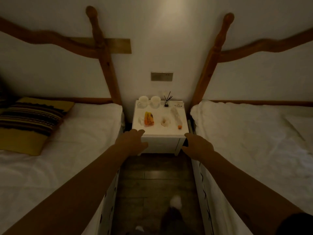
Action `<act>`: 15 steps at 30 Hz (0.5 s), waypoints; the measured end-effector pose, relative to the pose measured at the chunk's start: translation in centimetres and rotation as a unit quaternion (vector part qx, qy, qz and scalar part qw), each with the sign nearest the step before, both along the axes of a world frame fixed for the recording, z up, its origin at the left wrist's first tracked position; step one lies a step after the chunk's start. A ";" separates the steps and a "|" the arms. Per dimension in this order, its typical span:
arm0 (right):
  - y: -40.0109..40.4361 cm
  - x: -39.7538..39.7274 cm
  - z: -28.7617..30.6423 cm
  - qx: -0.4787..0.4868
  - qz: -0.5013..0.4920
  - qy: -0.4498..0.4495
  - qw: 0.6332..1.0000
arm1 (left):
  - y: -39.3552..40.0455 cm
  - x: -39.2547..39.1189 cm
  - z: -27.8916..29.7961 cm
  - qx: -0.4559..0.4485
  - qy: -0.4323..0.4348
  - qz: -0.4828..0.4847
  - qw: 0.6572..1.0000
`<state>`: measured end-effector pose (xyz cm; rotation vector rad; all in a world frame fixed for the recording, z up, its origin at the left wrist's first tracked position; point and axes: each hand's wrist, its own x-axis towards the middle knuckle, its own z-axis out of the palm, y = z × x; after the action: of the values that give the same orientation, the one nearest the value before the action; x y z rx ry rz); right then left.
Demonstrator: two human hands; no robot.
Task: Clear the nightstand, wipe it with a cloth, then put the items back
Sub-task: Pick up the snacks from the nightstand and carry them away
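A white nightstand stands between two beds against the wall. On it at the back are two white cups and a reed diffuser. Nearer the front lie an orange packet, a small pale round item and a clear bottle with an orange cap on its side. My left hand reaches to the front left corner, fingers apart, holding nothing. My right hand hovers at the front right corner, also empty. No cloth is visible.
White-sheeted beds flank the narrow aisle, left and right. A striped yellow cushion lies on the left bed. Wooden headboard posts lean beside the nightstand. A metal switch plate is on the wall. My feet stand on dark floor tiles.
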<state>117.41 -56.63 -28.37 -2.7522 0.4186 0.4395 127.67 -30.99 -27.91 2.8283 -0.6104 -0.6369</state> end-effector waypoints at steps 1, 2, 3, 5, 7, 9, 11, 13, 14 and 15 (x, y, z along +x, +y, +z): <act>-1.1 1.9 -0.9 -0.004 -0.002 0.006 1.000 | -1.0 1.7 -1.0 -0.010 0.007 0.012 1.000; -2.3 3.9 -2.0 -0.009 -0.002 0.016 1.000 | -2.1 3.5 -2.1 -0.026 0.019 0.026 0.999; -3.6 5.8 -3.3 -0.014 -0.001 0.027 1.000 | -3.1 5.0 -3.3 -0.041 0.029 0.042 0.998; -5.9 9.7 -5.7 -0.022 0.011 0.047 0.999 | -5.0 8.0 -5.7 -0.059 0.038 0.060 0.996; -8.1 13.5 -8.6 -0.012 0.022 0.065 0.998 | -6.7 10.8 -8.4 -0.070 0.055 0.082 0.993; -10.3 17.0 -11.2 -0.003 0.024 0.082 0.996 | -8.3 13.5 -11.0 -0.071 0.091 0.103 0.988; -11.9 19.8 -13.4 0.006 0.022 0.088 0.996 | -9.5 15.6 -13.2 -0.074 0.114 0.120 0.983; -13.1 22.5 -15.8 0.001 0.010 0.093 0.996 | -10.3 17.9 -15.4 -0.085 0.113 0.135 0.981; -13.5 23.9 -16.8 0.000 0.001 0.099 0.995 | -10.7 19.0 -16.5 -0.095 0.111 0.149 0.978; -13.7 25.3 -18.1 0.002 -0.004 0.104 0.995 | -10.9 20.3 -17.8 -0.100 0.110 0.165 0.975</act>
<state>142.72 -70.36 -46.44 -2.7093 0.4769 0.7278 147.96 -41.93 -45.70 2.5404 -0.1512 -0.7617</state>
